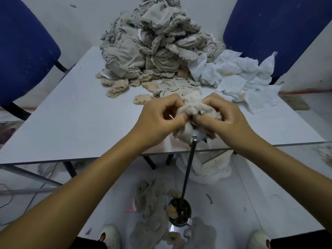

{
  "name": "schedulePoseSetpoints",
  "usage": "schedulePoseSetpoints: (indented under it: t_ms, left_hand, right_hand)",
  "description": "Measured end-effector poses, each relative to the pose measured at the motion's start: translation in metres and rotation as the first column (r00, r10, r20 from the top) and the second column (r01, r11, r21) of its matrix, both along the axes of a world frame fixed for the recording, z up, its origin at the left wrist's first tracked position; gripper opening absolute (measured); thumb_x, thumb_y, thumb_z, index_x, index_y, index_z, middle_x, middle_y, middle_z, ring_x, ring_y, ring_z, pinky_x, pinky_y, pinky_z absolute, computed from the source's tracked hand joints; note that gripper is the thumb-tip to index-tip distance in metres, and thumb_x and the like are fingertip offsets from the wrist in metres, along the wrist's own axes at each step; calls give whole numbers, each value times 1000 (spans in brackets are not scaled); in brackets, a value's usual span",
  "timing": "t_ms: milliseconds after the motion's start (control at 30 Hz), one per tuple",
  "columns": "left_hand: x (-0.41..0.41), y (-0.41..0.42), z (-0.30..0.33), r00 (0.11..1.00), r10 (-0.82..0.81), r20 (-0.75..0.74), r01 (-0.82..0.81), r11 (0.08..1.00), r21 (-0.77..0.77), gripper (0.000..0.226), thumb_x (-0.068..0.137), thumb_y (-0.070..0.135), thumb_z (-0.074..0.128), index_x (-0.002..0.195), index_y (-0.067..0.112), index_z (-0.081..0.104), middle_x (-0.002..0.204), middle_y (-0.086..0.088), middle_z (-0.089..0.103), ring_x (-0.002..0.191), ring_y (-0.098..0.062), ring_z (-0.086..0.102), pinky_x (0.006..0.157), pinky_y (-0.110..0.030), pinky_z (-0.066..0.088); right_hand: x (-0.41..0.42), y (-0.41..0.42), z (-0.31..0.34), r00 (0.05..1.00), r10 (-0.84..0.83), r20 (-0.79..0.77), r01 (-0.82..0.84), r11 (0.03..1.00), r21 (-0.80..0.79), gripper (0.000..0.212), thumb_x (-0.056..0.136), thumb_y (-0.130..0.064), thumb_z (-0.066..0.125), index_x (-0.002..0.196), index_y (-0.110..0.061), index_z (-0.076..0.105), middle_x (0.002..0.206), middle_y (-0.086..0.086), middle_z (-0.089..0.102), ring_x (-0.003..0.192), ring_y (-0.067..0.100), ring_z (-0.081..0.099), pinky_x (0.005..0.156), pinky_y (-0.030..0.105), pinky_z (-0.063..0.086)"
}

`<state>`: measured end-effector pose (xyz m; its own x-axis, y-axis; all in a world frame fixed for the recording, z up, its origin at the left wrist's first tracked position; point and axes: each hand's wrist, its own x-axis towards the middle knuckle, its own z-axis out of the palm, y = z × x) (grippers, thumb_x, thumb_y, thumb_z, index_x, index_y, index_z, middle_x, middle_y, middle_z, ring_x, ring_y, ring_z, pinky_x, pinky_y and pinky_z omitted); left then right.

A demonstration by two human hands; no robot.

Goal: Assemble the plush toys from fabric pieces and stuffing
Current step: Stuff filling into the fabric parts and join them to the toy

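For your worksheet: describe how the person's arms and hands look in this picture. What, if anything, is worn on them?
Both forearms are bare up to the picture's edge: no sleeves show. The left hand and right hand wear no gloves, and no rings, watch or bracelets can be seen. The fingernails look short.

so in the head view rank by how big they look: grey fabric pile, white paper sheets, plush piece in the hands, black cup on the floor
1. grey fabric pile
2. white paper sheets
3. plush piece
4. black cup
The last two look close; hands hide part of the plush piece.
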<state>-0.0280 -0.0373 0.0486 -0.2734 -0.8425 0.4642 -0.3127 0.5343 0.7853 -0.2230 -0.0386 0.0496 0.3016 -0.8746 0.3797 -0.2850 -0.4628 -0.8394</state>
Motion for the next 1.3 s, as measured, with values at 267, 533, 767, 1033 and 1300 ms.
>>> schedulePoseSetpoints:
  t_ms: [267, 533, 767, 1033, 1300]
  left_hand:
    - [5, 26, -12, 918, 151, 366, 121, 774, -622, 15, 78, -3, 65, 66, 1, 57, 67, -12, 54, 57, -27, 46, 48, -34, 35]
    - [-2, 48, -58, 835, 165, 525, 210, 786, -582, 15, 77, 1, 63, 65, 5, 57, 67, -13, 52, 56, -27, 42, 46, -39, 34]
    - [4, 62, -89, 747, 108, 656, 246, 872, -424, 10, 80, 9, 58, 71, 7, 59, 68, -9, 52, 58, -28, 44, 55, -35, 30]
    - [11, 36, -2, 957, -37, 287, 149, 913, -379, 15, 79, 11, 57, 73, 1, 65, 75, -12, 58, 69, -26, 52, 62, -38, 42]
    - [-2, -1, 16, 978, -189, -84, 204, 942, 267, 3, 77, 9, 60, 77, 7, 60, 68, -6, 53, 62, -16, 49, 59, -26, 40]
  right_hand:
    - [-14, 24, -22, 970, -102, -221, -56, 791, -610, 11, 76, -6, 68, 76, -1, 58, 88, 4, 44, 72, 16, 41, 66, 16, 31]
    - [-21, 36, -79, 913, -148, -381, -159, 729, -666, 19, 84, -11, 70, 74, -7, 55, 83, 11, 48, 71, 24, 39, 61, 32, 34]
    - [-20, 47, -100, 867, -68, -493, -214, 844, -491, 10, 84, -15, 68, 88, -6, 67, 93, 9, 60, 79, 23, 48, 70, 33, 41]
    - [-30, 31, -2, 894, 201, -400, -292, 939, -180, 23, 91, -34, 52, 101, -17, 64, 97, -2, 66, 90, 19, 62, 77, 39, 49]
    - [-28, -4, 12, 950, 258, -174, -234, 961, 148, 24, 80, -22, 79, 91, -7, 66, 86, 2, 67, 84, 16, 66, 73, 35, 58]
